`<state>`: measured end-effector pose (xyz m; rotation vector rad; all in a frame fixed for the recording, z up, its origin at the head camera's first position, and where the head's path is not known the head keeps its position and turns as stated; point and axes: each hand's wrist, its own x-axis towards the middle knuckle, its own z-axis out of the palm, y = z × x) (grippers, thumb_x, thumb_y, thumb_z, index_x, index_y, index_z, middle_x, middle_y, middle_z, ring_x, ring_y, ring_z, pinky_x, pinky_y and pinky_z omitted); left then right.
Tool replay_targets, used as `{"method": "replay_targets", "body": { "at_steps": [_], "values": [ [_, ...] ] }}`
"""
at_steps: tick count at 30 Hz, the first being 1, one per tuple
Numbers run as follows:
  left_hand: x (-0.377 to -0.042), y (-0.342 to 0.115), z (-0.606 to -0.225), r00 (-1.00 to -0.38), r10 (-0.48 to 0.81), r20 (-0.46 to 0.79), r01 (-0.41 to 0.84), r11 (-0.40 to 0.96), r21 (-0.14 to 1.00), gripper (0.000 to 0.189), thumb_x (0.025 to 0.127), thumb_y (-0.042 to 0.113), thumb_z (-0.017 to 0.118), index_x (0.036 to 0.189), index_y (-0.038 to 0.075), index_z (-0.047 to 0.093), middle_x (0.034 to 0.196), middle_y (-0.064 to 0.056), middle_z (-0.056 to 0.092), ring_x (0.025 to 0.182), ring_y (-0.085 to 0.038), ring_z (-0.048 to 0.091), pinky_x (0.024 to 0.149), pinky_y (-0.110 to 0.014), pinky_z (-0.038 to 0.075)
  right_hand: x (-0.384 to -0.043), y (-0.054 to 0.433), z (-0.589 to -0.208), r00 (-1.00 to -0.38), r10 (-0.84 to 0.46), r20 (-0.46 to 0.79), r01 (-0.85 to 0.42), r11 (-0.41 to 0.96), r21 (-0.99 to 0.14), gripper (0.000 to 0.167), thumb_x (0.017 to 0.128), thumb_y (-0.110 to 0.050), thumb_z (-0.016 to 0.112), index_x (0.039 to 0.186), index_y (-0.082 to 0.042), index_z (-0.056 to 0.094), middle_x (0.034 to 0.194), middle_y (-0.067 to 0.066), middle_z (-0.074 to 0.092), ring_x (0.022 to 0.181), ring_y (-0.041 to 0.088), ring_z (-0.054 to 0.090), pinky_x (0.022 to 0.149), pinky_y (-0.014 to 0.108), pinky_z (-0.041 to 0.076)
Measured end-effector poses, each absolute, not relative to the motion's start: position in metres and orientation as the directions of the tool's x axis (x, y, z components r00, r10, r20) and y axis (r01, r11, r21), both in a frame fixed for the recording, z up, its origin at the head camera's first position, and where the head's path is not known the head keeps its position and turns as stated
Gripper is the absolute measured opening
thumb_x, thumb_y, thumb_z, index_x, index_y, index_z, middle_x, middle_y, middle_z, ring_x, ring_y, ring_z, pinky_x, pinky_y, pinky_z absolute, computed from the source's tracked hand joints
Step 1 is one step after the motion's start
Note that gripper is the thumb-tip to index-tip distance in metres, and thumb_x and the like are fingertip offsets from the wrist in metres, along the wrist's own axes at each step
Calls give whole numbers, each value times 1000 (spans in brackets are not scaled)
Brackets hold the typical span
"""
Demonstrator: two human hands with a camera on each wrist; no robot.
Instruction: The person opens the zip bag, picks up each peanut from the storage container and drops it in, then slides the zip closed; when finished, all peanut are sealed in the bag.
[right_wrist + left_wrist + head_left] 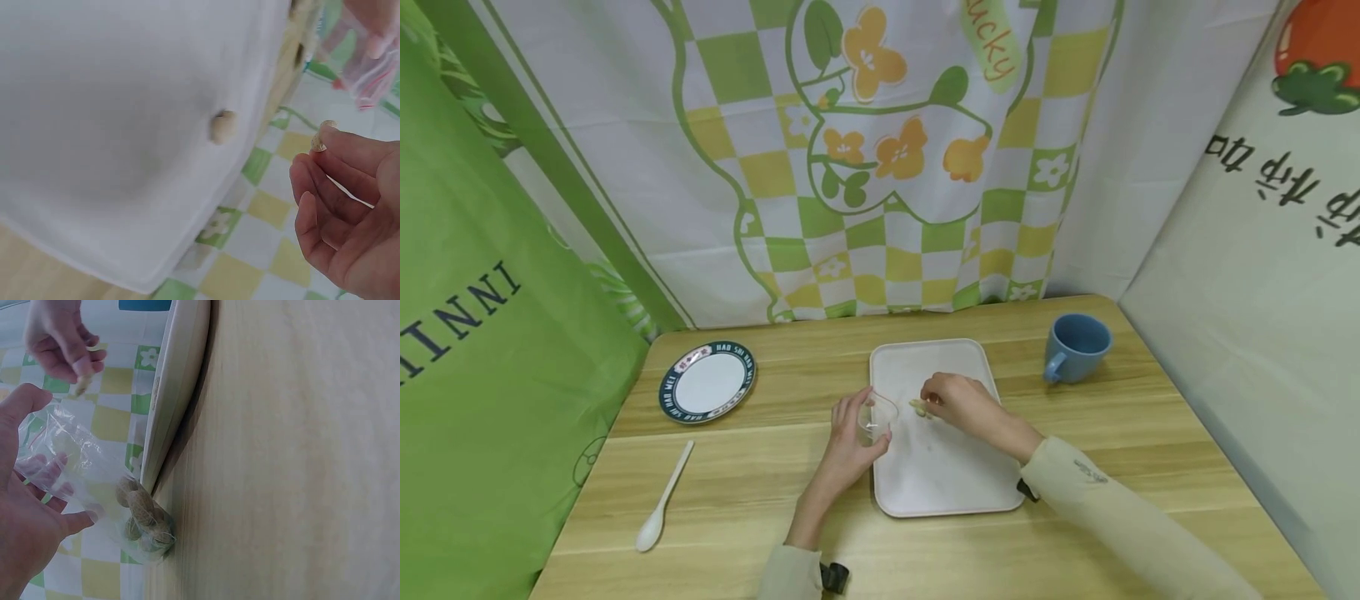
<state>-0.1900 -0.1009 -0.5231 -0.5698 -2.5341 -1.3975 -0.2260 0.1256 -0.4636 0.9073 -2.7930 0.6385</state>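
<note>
- The right hand (pixel 961 407) pinches a peanut (pixel 319 145) between thumb and fingertip, above the tray (pixel 947 490); a light pinch should serve best, as the dry shell could crack or slip.
- The left hand (pixel 848 442) curls around a clear bag (pixel 78 447) near its mouth, by the tray's left edge; holding that mouth wide and steady would likely help.
- The pinched peanut looks small, pale tan and slightly rough, partly hidden by the thumb.
- More peanuts (pixel 142 509) bunch in the bag's bottom, brownish through crinkled, shiny film.
- A loose peanut (pixel 222 127) lies on the tray, blurred.
- Farther out stand a blue mug (pixel 1077 350) on the right, a rimmed plate (pixel 709 382) and a white spoon (pixel 664 502) on the left.
</note>
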Motion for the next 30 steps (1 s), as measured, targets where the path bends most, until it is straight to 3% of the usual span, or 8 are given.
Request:
{"method": "replay_targets", "body": {
  "at_steps": [11,19,30],
  "values": [
    [-191,-100,-526,-894,249,373,448,471,760,74,77,12,73,142,4,38,121,-13,48,119,-27,37,100,-48,37,-215,109,-441,-702,-599,385,-708,643,-291,7,84,-12,73,90,-8,70,82,0,64,72,11,61,61,21,50],
    [-191,-100,-526,-883,252,396,469,454,757,74,76,11,74,141,4,39,121,-15,48,118,-27,38,98,-48,37,-213,97,-432,-621,-661,421,-774,601,-199,8,84,-12,73,91,-8,71,85,1,64,72,13,59,64,27,51],
    [-190,-100,-527,-889,260,377,457,448,768,73,79,11,74,142,9,37,122,-13,48,118,-31,39,97,-48,38,-214,86,-432,-605,-708,364,-794,575,-200,9,81,-11,76,88,-9,71,81,2,62,67,11,56,58,24,48]
  ]
}}
